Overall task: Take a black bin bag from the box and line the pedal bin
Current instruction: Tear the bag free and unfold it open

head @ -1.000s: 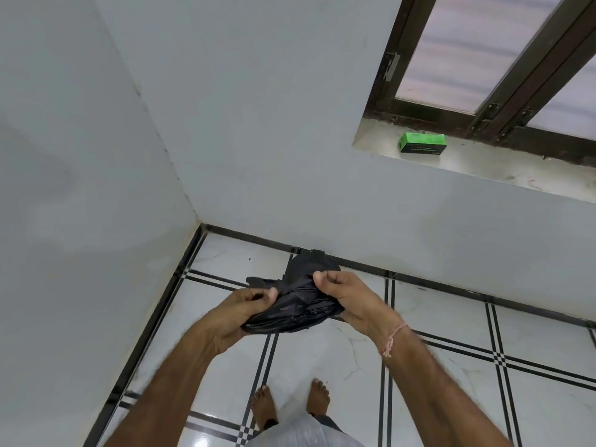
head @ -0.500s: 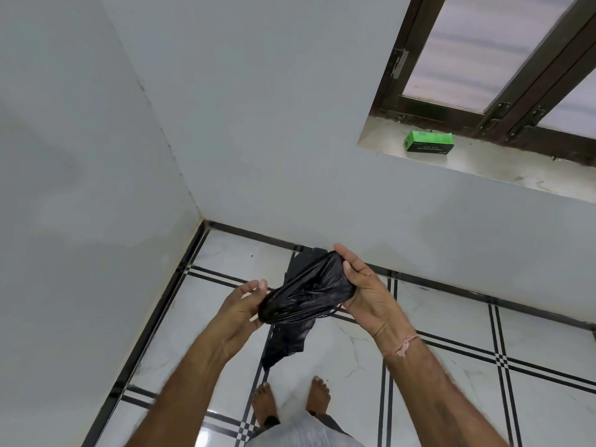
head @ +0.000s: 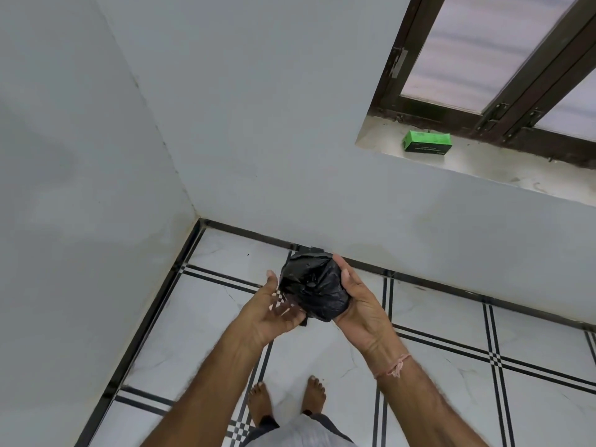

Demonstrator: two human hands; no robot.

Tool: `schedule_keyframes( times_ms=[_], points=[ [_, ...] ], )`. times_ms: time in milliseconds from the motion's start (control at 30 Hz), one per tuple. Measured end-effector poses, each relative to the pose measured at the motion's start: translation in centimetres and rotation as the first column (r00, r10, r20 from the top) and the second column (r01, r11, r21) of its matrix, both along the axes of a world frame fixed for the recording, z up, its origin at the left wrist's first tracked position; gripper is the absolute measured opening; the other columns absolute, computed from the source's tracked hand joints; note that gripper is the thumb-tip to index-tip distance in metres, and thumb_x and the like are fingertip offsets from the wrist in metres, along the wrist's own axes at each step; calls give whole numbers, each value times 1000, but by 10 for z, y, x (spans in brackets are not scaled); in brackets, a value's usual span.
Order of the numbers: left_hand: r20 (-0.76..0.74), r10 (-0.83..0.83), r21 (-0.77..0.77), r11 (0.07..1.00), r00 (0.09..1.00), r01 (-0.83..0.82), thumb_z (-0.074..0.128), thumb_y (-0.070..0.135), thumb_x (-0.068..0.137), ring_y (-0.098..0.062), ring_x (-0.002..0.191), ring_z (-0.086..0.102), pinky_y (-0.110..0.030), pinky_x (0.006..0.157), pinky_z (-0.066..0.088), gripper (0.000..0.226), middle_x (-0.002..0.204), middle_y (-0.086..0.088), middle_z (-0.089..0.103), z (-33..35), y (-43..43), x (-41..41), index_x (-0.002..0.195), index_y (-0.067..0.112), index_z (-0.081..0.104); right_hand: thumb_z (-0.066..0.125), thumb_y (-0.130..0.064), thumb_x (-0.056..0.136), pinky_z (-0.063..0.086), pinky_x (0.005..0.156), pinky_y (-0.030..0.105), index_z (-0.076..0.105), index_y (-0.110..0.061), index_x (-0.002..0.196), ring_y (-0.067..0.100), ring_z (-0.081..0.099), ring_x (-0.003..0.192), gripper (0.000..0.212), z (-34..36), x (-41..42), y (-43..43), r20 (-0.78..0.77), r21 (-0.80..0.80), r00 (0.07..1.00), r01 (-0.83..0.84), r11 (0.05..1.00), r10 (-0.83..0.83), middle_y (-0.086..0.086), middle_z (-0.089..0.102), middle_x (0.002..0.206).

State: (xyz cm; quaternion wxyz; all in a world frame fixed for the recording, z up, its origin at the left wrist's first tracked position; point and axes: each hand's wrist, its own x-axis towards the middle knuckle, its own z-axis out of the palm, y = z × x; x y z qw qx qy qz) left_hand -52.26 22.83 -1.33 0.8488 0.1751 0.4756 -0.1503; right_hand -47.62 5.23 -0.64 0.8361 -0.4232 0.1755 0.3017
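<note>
Since half a second ago the dangling tail of the black bin bag (head: 312, 290) has been gathered up, and the bag is now sitting as a puffed, rounded bundle instead of a loose twist. The right hand (head: 356, 300) is cupping it from the right and underneath, palm against the plastic, so it is grasping the bag. The left hand (head: 271, 309) is lying open on the near left side with fingers spread, touching the bundle's edge at most; whether it is pinching any film is hard to tell. Holding it up in front of the body like this is probably a way of finding the mouth and letting air in before spreading it.

The green box (head: 426, 141) is resting on the window sill (head: 483, 162) at the far right, well apart from the hands, so taking a bag out looks done. The pedal bin is not in view anywhere, so lining it is not yet started as far as can be judged. The bag's opening is hidden in the folds, and a dark shape just behind the bundle, at the foot of the wall, is too covered to identify. Bare feet are showing on the tiled floor (head: 451, 317) below.
</note>
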Motion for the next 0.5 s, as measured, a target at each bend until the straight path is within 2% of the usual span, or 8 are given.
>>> schedule_keyframes(
  times_ms=[33,100,167,200,300,333,433,500],
  points=[
    [-10,-4,-25,1000,1000,4,69,47,94,-40,115,57,-57,104,50,52,111,-23,54,1,-3,0,100,-1,52,51,-17,106,59,100,46,67,-13,134,29,71,120,33,0,-2,-1,-18,15,1000,23,1000,-23,11,72,134],
    [31,-62,-34,997,998,63,65,54,93,-44,120,58,-62,100,51,60,124,-26,58,1,-10,0,116,-1,56,48,-15,108,58,100,45,70,-15,128,26,74,113,30,-2,-4,-1,-39,30,998,56,998,-55,10,75,128],
    [65,-97,46,994,993,94,56,57,96,-38,116,62,-56,90,55,65,132,-21,64,-2,-14,0,134,4,58,49,-15,107,56,101,45,70,-14,128,25,75,110,29,-3,-3,-1,-42,23,995,86,996,-85,9,76,124],
    [88,-87,72,994,992,81,53,56,98,-36,114,64,-53,90,55,66,131,-20,67,-6,-14,1,138,4,58,49,-15,107,56,101,45,69,-14,129,24,75,108,29,-3,-1,-2,-42,18,994,105,994,-104,8,77,123],
    [188,-105,145,986,977,78,46,52,101,-32,99,75,-48,87,60,64,115,-20,76,-7,-7,-2,135,0,60,52,-16,106,53,102,52,69,-15,128,25,73,105,28,-4,8,-12,-53,-18,986,159,987,-160,8,76,122],
    [230,-132,152,983,964,98,46,50,102,-31,96,77,-45,85,63,61,116,-21,77,-6,-2,-4,132,0,62,52,-15,106,54,101,53,68,-15,129,25,74,103,28,-5,12,-15,-57,-35,982,177,984,-179,8,75,124],
    [311,-180,136,980,933,144,44,46,104,-30,110,74,-43,94,60,59,130,-23,70,-4,10,-14,130,-2,66,55,-14,105,59,90,51,63,-8,139,24,78,93,35,-9,21,-20,-90,-68,970,222,973,-227,9,74,126],
    [294,-77,99,994,953,49,48,43,103,-31,116,71,-44,96,59,57,130,-24,70,-5,12,-15,131,-3,64,58,-14,104,60,92,51,63,-9,139,24,76,94,36,-7,26,-20,-124,-62,966,219,974,-226,9,78,113]
  ],
)
